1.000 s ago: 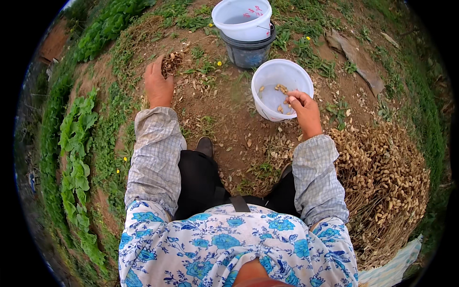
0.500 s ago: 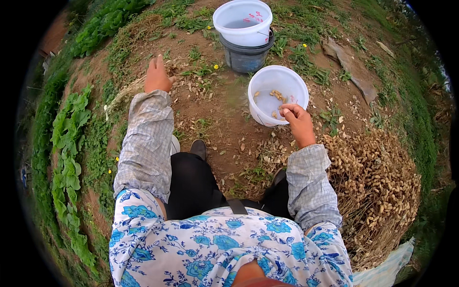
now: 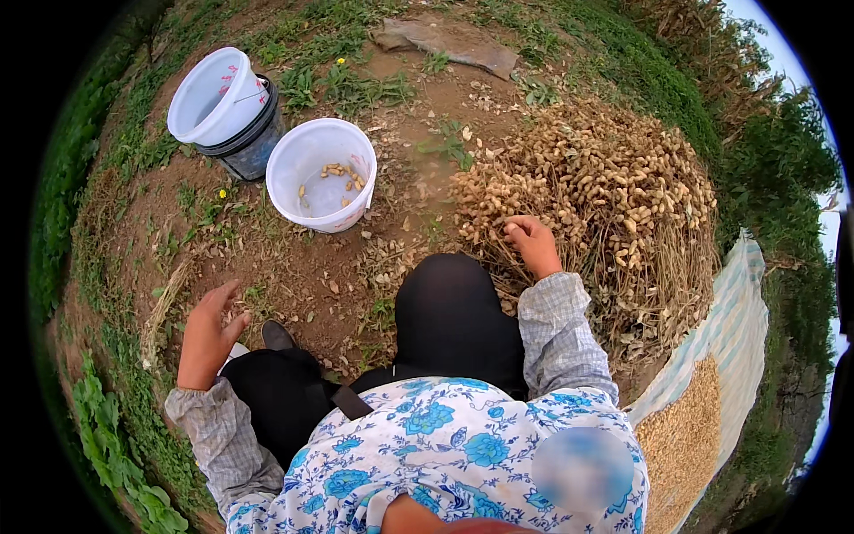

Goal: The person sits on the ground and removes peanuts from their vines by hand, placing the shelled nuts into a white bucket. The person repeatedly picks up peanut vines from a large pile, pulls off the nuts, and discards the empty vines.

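Note:
My right hand point(image 3: 534, 246) is at the near left edge of a big heap of pulled peanut plants point(image 3: 614, 187), whose tan pods and dry stalks face me. Its fingers are curled in toward the thumb, and whatever is between them is hidden. My left hand point(image 3: 209, 334) hovers over the ground by my left knee, fingers stretched and thumb apart, holding nothing. Ahead stands a white bucket point(image 3: 289, 178) with several loose peanuts point(image 3: 342, 173) on its bottom.
Farther left, another white bucket point(image 3: 189, 125) sits tilted in a dark bucket point(image 3: 253, 147). A striped plastic sheet point(image 3: 743, 303) at right bears a spread of tan grain-like bits point(image 3: 685, 436). A flattened brown sack point(image 3: 449, 44) lies beyond. Leafy green plants point(image 3: 116, 445) grow at lower left.
My view has swung right. My right hand has gone from above the white bucket to the peanut heap. My left hand has come back closer to my knee, still empty.

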A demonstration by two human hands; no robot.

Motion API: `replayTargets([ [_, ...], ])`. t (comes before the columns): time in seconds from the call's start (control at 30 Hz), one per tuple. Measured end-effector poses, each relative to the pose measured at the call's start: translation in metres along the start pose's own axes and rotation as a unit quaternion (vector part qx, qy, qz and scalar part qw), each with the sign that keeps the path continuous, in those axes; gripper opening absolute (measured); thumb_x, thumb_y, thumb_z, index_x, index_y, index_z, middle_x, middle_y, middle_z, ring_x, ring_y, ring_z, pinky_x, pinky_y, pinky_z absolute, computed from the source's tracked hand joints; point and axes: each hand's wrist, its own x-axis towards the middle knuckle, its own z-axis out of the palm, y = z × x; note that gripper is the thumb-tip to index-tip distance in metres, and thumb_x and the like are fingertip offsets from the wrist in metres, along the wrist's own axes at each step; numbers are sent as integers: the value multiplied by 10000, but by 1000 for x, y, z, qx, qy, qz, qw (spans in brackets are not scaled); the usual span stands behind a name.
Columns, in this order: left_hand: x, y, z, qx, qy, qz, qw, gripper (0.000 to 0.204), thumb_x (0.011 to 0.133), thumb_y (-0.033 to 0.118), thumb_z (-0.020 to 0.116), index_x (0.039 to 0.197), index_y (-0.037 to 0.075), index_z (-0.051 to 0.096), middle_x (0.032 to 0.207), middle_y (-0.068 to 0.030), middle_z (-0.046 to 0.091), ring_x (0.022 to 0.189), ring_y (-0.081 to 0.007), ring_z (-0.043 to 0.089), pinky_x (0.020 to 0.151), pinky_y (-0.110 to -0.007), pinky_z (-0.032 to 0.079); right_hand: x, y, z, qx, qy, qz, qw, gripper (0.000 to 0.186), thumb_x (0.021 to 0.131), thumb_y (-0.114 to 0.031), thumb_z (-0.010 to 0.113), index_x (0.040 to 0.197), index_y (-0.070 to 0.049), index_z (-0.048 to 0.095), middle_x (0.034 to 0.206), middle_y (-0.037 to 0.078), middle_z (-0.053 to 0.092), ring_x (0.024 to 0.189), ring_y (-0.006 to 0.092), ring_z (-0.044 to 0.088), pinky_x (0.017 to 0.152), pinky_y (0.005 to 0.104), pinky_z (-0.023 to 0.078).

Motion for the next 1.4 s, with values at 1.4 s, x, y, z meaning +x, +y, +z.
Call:
replayTargets([
  [1.4, 0, -31, 74, 10, -151, -59, 987, 487, 777, 171, 752, 1217, 15, 612, 885, -180, 704, 829, -335, 685, 744, -412, 530, -4, -4, -284, -445, 222, 270, 824, 721, 812, -367, 740, 1378, -29, 447, 1349, 207, 543, 1200, 366, 561, 992, 448, 477],
])
